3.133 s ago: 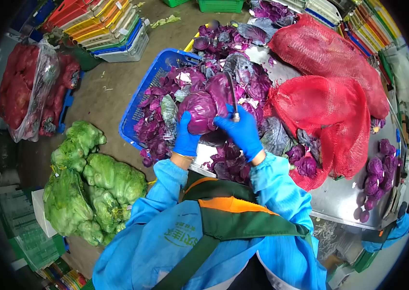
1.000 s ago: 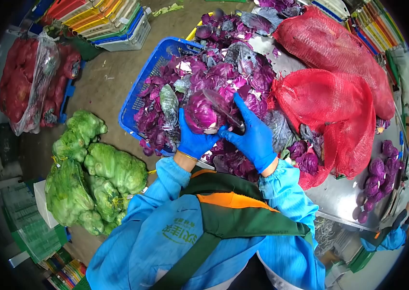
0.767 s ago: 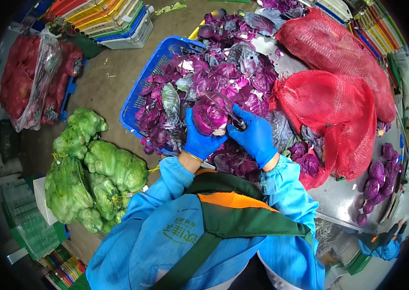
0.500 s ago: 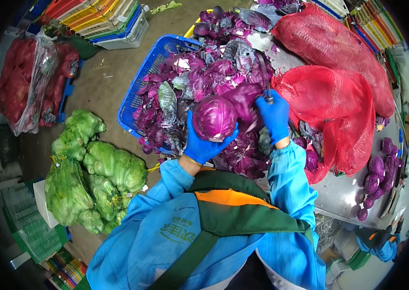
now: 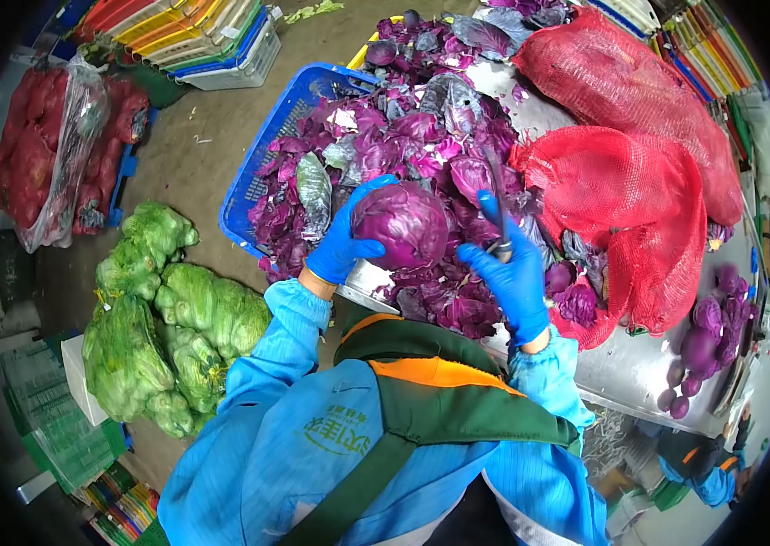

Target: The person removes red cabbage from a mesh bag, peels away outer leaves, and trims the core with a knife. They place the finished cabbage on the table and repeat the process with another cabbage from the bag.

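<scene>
A round red cabbage (image 5: 403, 227) rests in my left hand (image 5: 339, 244), whose blue-gloved fingers curve around its left side. To the right of it, my right hand (image 5: 519, 282) holds a knife (image 5: 497, 177) with its curved blade pointing away from me. The thumb and forefinger of that hand are spread, and a small gap separates them from the cabbage. Beneath and beyond both hands lies a heap of loose purple cabbage leaves (image 5: 376, 150). It fills a blue plastic basket (image 5: 248, 173) and spills onto the metal table (image 5: 617, 369).
Red mesh sacks (image 5: 626, 100) lie on the table at right. Several trimmed red cabbages (image 5: 712, 318) sit at its far right. Bagged green vegetables (image 5: 130, 355) are on the floor at left, near stacked crates (image 5: 230, 55). Another person (image 5: 708, 464) is at lower right.
My left hand has shifted from beneath the cabbage to its left side, and the cabbage has turned. My right hand has moved lower, and the leaf beside the cabbage is out of its fingers.
</scene>
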A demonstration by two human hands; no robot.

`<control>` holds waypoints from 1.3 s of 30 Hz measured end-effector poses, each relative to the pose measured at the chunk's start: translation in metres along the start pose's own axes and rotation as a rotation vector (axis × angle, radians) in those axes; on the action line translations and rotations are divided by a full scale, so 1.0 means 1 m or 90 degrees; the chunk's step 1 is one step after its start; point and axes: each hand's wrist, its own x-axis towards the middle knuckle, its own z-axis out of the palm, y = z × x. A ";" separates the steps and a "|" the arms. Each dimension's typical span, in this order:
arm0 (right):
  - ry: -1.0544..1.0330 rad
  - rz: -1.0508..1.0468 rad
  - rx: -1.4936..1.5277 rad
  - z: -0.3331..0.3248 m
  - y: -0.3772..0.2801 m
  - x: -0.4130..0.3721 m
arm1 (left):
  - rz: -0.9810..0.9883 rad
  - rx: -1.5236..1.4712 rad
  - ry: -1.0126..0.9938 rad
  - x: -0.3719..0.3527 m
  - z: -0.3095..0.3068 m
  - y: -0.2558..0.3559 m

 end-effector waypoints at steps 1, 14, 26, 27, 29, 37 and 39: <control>-0.019 -0.107 0.054 0.013 -0.003 -0.002 | -0.001 -0.002 -0.006 0.002 0.000 -0.001; 0.019 -0.012 0.115 -0.001 -0.015 0.007 | 0.079 0.138 -0.018 -0.006 0.018 -0.009; -0.031 -0.108 -0.068 -0.013 0.017 -0.013 | -0.346 -0.683 0.041 -0.009 0.034 -0.066; -0.052 -0.157 -0.158 -0.012 0.016 -0.015 | -0.297 -0.695 0.043 -0.007 0.032 -0.077; -0.096 -0.256 -0.338 -0.010 0.014 -0.018 | -0.277 -0.655 0.024 -0.005 0.023 -0.097; -0.210 -0.215 -0.369 0.002 0.031 0.001 | -0.466 -0.444 0.146 0.006 0.033 -0.052; -0.218 -0.203 -0.377 0.003 0.033 0.005 | -0.489 -0.433 0.133 0.009 0.026 -0.060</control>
